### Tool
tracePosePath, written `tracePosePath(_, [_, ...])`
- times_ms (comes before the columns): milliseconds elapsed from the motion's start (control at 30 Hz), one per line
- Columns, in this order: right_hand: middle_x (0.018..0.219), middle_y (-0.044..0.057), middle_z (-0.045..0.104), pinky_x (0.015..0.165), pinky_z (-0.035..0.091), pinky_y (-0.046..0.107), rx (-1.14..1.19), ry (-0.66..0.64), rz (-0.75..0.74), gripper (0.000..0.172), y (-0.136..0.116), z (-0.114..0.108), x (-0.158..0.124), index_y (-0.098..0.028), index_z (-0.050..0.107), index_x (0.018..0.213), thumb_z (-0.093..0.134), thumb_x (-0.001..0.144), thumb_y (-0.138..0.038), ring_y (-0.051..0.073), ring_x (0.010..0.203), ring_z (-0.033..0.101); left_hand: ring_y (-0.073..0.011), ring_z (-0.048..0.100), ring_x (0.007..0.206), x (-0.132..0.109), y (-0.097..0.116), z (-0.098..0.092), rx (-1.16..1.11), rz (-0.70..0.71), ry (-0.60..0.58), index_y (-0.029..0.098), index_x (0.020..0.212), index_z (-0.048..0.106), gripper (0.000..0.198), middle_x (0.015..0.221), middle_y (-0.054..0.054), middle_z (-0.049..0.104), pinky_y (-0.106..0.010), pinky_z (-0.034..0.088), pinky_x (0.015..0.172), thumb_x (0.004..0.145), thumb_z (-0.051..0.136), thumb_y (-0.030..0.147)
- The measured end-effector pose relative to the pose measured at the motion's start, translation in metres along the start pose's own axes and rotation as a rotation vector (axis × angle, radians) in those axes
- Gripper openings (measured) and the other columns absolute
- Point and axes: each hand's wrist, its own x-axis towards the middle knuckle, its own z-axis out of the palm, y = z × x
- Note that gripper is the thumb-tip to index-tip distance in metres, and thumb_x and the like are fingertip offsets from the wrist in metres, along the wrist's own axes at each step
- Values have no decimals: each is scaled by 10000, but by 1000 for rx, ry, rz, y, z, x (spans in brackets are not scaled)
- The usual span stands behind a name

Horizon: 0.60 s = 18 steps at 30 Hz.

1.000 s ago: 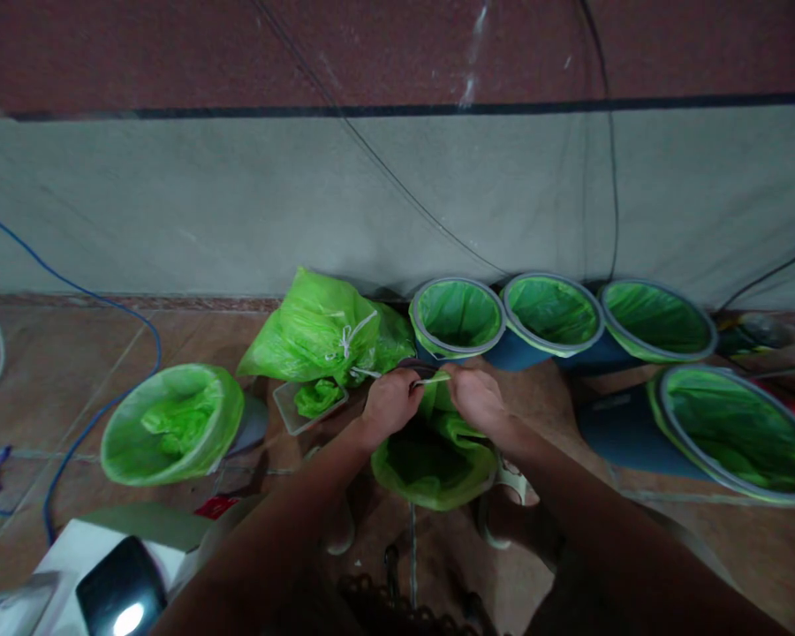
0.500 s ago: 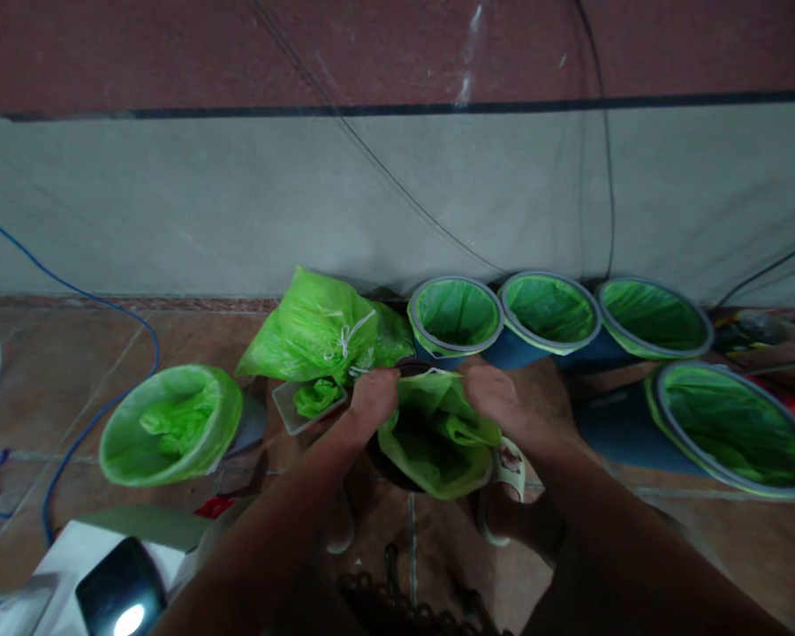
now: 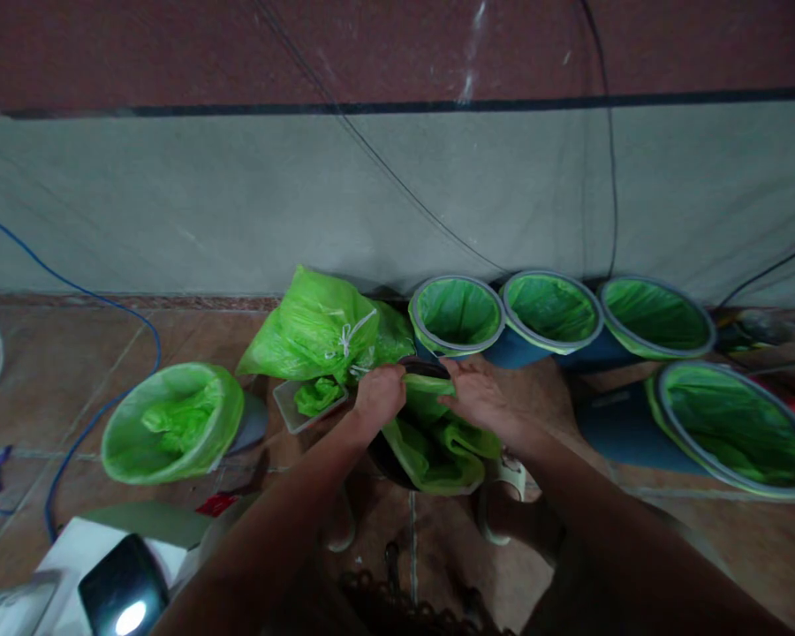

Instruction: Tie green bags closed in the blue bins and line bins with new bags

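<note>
Between my feet stands a dark round bin point(image 3: 389, 466), with a green trash bag point(image 3: 441, 475) hanging open inside it. My left hand point(image 3: 381, 395) is closed on the bag's upper left edge, at the bin's far rim. On the right side of that same edge, my right hand point(image 3: 473, 391) grips the bag with bent fingers. The stretch of bag between my hands lies just inside the dark rim. Part of the bin's right side is hidden by the bag.
Blue bins lined with green bags point(image 3: 457, 340) stand along the wall and to the right. Left are a tied full bag point(image 3: 324, 331), a small clear tub point(image 3: 295, 411), a lined white bin point(image 3: 116, 464) and a blue cable point(image 3: 59, 481). A box point(image 3: 56, 548) with a phone point(image 3: 123, 574) is lower left.
My right hand has moved slightly left, closer to my left hand. The bag's mouth has folded and narrowed, with its near edge drawn in, baring more of the bin's far rim.
</note>
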Motion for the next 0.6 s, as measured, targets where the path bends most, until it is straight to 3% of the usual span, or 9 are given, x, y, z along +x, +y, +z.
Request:
tracePosePath(100, [1346, 183, 622, 1069, 420, 393, -4, 22, -128, 552, -10, -5, -1, -113, 527, 1404, 616, 880, -259, 296, 1256, 569, -203, 696, 973, -3, 10, 3, -37, 82, 17, 175, 1011, 687, 223, 1022, -81, 734, -291, 530, 877, 927, 482, 204])
tracePosePath(200, [1140, 134, 724, 965, 460, 345, -10, -28, -116, 307, -15, -12, -2, -158, 691, 1147, 487, 917, -172, 268, 1105, 655, -200, 693, 964, -6, 15, 6, -38, 125, 2, 175, 1000, 674, 240, 1020, -83, 726, -292, 532, 867, 958, 446, 240])
tracePosePath(367, [1008, 119, 759, 796, 471, 295, 2, 2, 0, 346, -13, -19, -1, -192, 715, 1122, 428, 929, -178, 250, 966, 706, -223, 699, 983, -8, 10, 6, 16, 113, -40, 161, 1040, 668, 238, 1034, -100, 722, -313, 543, 854, 929, 457, 179])
tracePosePath(600, [980, 121, 757, 763, 487, 277, -28, -10, 157, 343, 0, -23, 4, -203, 753, 1075, 444, 927, -212, 239, 945, 710, -256, 708, 1005, -3, -4, 3, 87, -11, -123, 117, 1090, 685, 321, 1041, -146, 734, -342, 550, 867, 862, 463, 77])
